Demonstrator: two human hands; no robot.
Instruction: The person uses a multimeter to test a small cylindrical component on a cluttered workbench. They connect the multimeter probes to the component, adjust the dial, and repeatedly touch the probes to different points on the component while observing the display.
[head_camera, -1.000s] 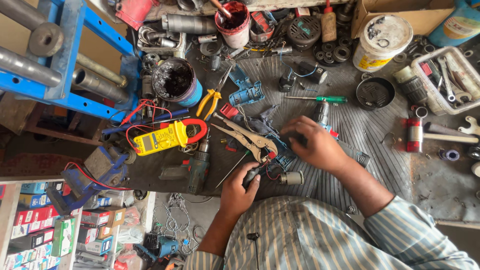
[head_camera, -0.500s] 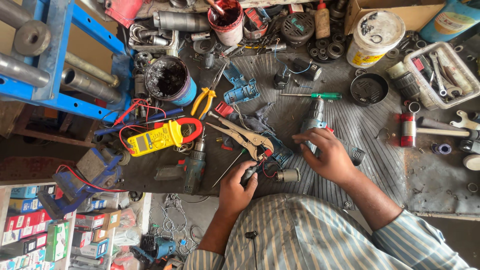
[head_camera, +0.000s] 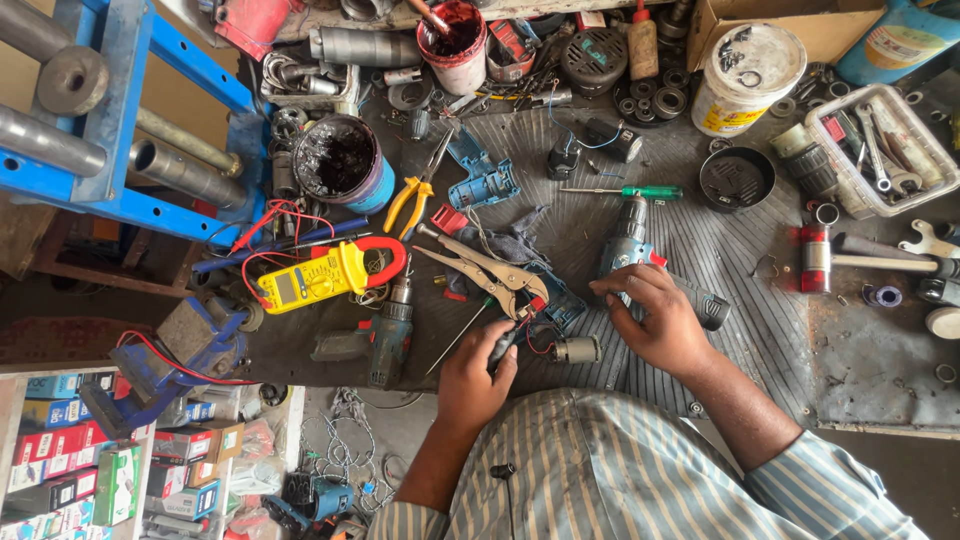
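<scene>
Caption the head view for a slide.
Left hand holds a screwdriver; right hand rests on a drill.

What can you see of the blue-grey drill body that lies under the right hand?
The drill body is a blue-grey power tool, seemingly plastic with a darker metal-looking nose. It lies flat on the ribbed dark mat, nose toward the green screwdriver. A small red part shows on its side. The right hand rests on its rear end, covering it; the handle is hidden.

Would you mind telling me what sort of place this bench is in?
Probably a power-tool repair workshop: the bench holds a yellow clamp meter, locking pliers and an opened drill under the right hand, while the left hand holds a screwdriver.
</scene>
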